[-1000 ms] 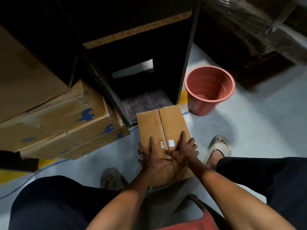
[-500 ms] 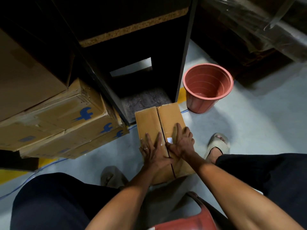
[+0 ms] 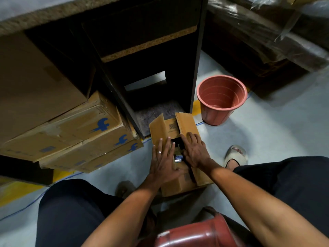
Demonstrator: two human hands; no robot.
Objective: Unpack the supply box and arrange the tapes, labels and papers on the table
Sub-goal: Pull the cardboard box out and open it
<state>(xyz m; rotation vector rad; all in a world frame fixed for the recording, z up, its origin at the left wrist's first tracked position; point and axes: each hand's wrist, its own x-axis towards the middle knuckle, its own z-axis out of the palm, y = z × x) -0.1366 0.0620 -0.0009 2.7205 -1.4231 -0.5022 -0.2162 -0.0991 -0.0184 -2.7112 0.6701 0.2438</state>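
Just starting | box (image 3: 179,129) flaps apart | left hand (image 3: 162,162), right hand (image 3: 194,151) flat on them, fingers straight | something dark shows between fingertips | nothing out yet

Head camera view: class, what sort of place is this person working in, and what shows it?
Probably a storeroom or warehouse corner: stacked cardboard cartons beside a dark shelving unit, a painted floor with a yellow line, and a plastic bucket.
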